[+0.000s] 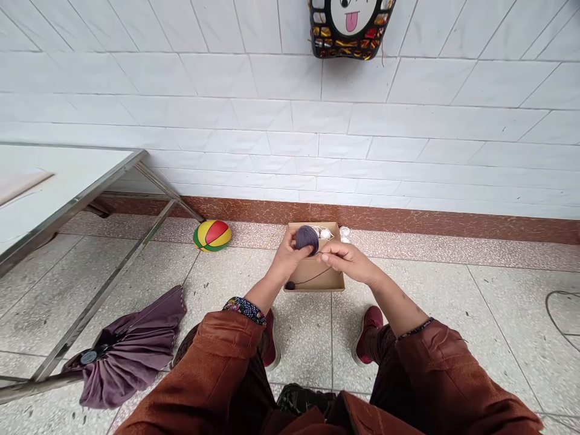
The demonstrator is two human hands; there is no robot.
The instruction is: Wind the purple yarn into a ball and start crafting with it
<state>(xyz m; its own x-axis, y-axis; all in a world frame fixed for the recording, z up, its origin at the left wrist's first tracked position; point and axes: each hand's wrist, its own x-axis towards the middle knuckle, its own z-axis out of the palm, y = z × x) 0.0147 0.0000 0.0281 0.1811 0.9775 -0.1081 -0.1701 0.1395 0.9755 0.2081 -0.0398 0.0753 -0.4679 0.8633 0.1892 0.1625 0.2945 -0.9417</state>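
My left hand [292, 252] is closed around a dark purple ball of yarn [307, 239], held above a shallow cardboard box [317, 281] on the floor. To its right, my right hand [345, 261] pinches a dark strand of yarn [319, 254] close to the ball. A small black ball of yarn [290, 285] lies in the box's near left corner, with a dark thread running from it up toward my right hand. White balls [325, 234] sit at the far end of the box, partly hidden by the purple ball.
Outside the box's far right corner is a white bundle [345, 232]. A colourful ball [212, 235] rests near the wall at left. A purple umbrella [136, 350] leans by the metal-framed table [90, 158]. A decorated black container [351, 42] is on the wall.
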